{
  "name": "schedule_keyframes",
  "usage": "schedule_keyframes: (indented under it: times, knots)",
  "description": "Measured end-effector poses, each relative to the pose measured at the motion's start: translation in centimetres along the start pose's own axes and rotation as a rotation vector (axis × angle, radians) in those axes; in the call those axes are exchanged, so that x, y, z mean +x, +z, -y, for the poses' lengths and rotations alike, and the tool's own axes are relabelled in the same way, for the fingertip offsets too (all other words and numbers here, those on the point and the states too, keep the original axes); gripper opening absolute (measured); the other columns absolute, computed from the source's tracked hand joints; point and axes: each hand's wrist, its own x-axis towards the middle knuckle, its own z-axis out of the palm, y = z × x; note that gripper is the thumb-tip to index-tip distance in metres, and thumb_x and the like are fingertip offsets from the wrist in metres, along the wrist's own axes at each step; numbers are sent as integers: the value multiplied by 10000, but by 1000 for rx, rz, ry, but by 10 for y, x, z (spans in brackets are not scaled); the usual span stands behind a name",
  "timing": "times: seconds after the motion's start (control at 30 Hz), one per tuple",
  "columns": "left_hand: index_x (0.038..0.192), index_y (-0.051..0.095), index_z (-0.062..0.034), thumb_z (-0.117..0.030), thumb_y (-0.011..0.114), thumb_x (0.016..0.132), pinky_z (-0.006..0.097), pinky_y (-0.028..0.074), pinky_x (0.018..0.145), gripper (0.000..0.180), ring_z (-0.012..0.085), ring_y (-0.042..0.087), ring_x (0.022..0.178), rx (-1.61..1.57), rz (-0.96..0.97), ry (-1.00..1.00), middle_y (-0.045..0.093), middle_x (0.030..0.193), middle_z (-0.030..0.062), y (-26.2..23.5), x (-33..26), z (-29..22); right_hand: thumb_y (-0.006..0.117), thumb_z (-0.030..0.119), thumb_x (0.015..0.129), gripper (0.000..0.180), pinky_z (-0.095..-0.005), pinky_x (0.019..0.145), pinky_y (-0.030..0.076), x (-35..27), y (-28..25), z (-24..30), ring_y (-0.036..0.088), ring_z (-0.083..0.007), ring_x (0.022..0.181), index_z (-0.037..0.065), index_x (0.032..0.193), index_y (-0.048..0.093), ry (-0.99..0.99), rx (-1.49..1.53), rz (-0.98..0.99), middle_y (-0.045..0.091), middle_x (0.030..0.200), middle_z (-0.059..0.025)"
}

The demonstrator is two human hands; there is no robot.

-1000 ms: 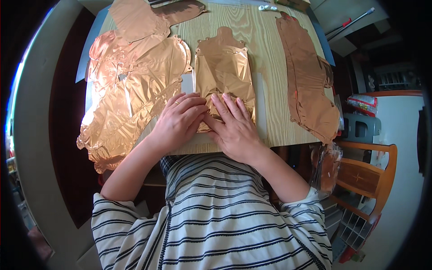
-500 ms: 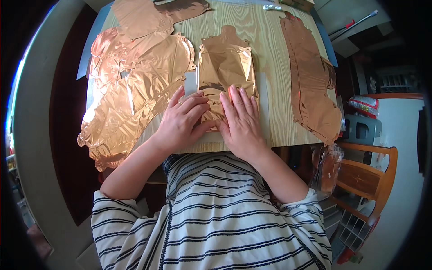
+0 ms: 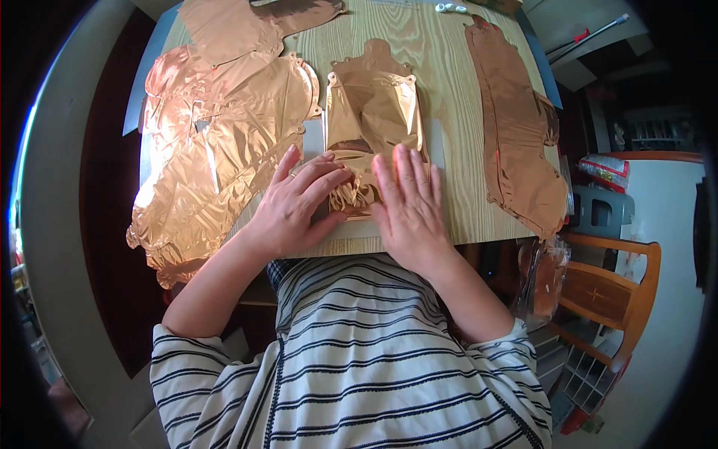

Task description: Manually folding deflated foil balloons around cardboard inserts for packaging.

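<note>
A folded rose-gold foil balloon (image 3: 374,105) lies flat in front of me, its rounded tab toward the far side. Under it a pale grey sheet (image 3: 436,138) shows at both sides. My left hand (image 3: 299,194) rests on the near left part of the balloon, fingers apart and pointing right. My right hand (image 3: 411,202) lies over the near right part with its fingers stretched out, slightly blurred. Between the two hands the foil is wrinkled. Neither hand grips anything that I can see.
Crumpled rose-gold foil balloons (image 3: 217,150) cover the table's left side, with another flat foil piece (image 3: 224,30) behind them. A long folded foil balloon (image 3: 516,127) lies at the right, reaching over the edge. Clear plastic bags (image 3: 550,269) hang near a wooden chair (image 3: 606,299).
My right hand has slid a little to the right, away from my left hand, baring more wrinkled foil between them. My left hand has shifted slightly left.
</note>
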Motion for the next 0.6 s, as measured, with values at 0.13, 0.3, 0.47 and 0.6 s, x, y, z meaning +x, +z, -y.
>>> schedule_keyframes:
  times: [0.13,0.3,0.47,0.6]
  knots:
    - [1376,555,-84,-239,768,835,579,243,1202,602,310,511,1373,-6,15,3,602,1332,118,-1,0,0,480,367,1034,703,-607,1232,82,-12,-8,-18,192,-411,1539,108,1628,206,86,-16,44,215,1657,-234]
    - [1361,570,-92,-242,764,837,579,230,1204,578,303,508,1373,16,23,8,602,1324,112,-2,1,-2,448,374,1048,676,-626,1221,81,-20,-12,-30,200,-417,1531,91,1620,222,126,-42,62,215,1660,-219]
    - [1277,646,-141,-202,753,831,565,234,1209,462,289,525,1350,85,-43,55,610,1299,82,0,0,-6,450,369,1045,679,-635,1214,87,-21,-10,-31,187,-426,1530,79,1617,225,113,-71,44,216,1657,-224]
    - [1141,715,-151,-88,726,767,563,285,1200,379,245,581,1278,170,-5,339,623,1251,39,5,-3,-4,465,364,1035,695,-645,1211,83,-20,-12,-30,189,-437,1525,68,1615,223,126,-63,57,215,1655,-232]
